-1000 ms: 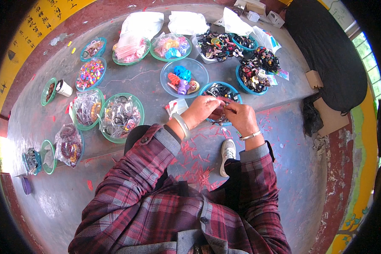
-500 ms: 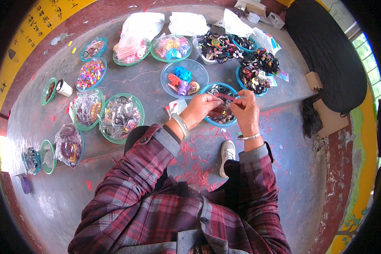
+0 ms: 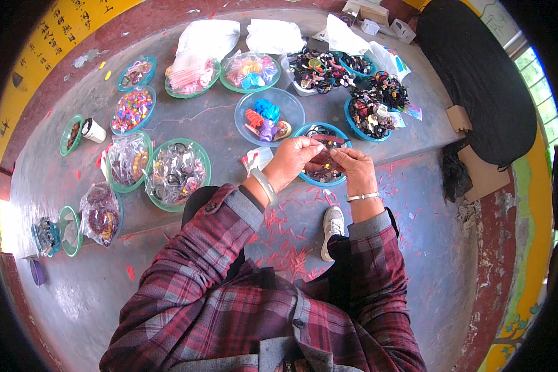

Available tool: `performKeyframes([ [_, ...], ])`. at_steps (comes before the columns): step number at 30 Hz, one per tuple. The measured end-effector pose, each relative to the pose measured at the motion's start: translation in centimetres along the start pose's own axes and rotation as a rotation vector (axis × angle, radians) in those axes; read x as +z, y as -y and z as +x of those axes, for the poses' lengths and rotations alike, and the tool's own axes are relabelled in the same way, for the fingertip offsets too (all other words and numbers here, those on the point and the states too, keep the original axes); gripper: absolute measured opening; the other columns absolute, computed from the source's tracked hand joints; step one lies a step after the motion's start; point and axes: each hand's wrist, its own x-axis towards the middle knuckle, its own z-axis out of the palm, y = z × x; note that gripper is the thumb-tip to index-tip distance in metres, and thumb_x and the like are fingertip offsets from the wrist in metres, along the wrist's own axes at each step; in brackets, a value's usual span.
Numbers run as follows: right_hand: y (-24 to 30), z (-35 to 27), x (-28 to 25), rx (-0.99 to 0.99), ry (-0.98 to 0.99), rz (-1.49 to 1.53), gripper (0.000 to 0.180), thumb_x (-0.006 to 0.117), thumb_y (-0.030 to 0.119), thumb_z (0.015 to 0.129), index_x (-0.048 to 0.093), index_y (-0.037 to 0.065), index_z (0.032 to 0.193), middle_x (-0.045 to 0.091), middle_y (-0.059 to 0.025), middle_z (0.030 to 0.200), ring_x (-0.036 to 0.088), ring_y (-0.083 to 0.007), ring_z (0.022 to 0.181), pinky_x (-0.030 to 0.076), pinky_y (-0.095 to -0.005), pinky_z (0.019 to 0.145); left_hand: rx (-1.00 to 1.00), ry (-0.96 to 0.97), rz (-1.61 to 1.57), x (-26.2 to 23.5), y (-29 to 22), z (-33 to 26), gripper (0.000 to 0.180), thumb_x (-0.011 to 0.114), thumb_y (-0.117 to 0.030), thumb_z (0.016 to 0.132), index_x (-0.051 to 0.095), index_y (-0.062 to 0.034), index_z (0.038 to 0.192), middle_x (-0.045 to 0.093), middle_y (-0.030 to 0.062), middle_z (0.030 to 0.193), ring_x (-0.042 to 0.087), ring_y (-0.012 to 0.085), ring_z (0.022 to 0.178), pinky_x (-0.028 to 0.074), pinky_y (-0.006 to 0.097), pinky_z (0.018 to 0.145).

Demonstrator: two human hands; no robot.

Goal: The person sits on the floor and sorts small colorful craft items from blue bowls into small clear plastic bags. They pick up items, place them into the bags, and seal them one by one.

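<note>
Two hands — left hand [image 3: 296,158], right hand [image 3: 351,166] — pinch a small dark band [image 3: 324,144] between closed fingertips, above a blue bowl [image 3: 336,181] of hair ties.

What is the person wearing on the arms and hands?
Both arms are in long sleeves of a plaid shirt, dark red with grey and navy checks, with buttoned cuffs. The left hand is bare, with a pale green bangle at the wrist. The right hand is bare too, with a thin silver bracelet.

Evenly daylit and mostly sharp; brightest at far left edge; strongly fisheye-bent, vignetted black around the rim.
</note>
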Motion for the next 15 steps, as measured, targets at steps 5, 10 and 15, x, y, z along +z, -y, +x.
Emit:
performKeyframes([
  [5,-0.12,-0.02,0.05,-0.007,-0.026,0.057,0.010,0.067,0.009,0.074,0.067,0.002,0.082,0.061,-0.0005,0.070,0.050,-0.0066,0.059,0.037,-0.0183,0.054,0.011,-0.013,0.013,0.06,-0.07,-0.16,0.024,0.049,-0.018,0.089,0.057,0.0008,0.101,0.062,0.0092,0.095,0.061,0.0166,0.085,0.053,0.025,0.067],
  [10,-0.59,0.15,0.09,-0.031,-0.036,0.092,0.012,0.067,0.009,0.074,0.067,0.002,0.083,0.062,-0.0013,0.072,0.051,-0.0067,0.060,0.038,-0.0187,0.054,-0.004,-0.012,-0.041,0.11,0.05,-0.04,0.024,0.048,-0.015,0.089,0.056,0.0026,0.102,0.061,0.0091,0.094,0.062,0.0160,0.082,0.053,0.024,0.067],
  [15,-0.70,0.09,0.23,-0.053,-0.050,0.093,0.012,0.067,0.008,0.074,0.067,0.001,0.083,0.062,-0.0016,0.073,0.052,-0.0069,0.062,0.040,-0.0191,0.055,-0.028,0.016,-0.091,0.42,-0.63,-0.27,0.024,0.047,-0.015,0.089,0.055,0.0025,0.104,0.061,0.0085,0.094,0.062,0.0153,0.083,0.052,0.024,0.068],
])
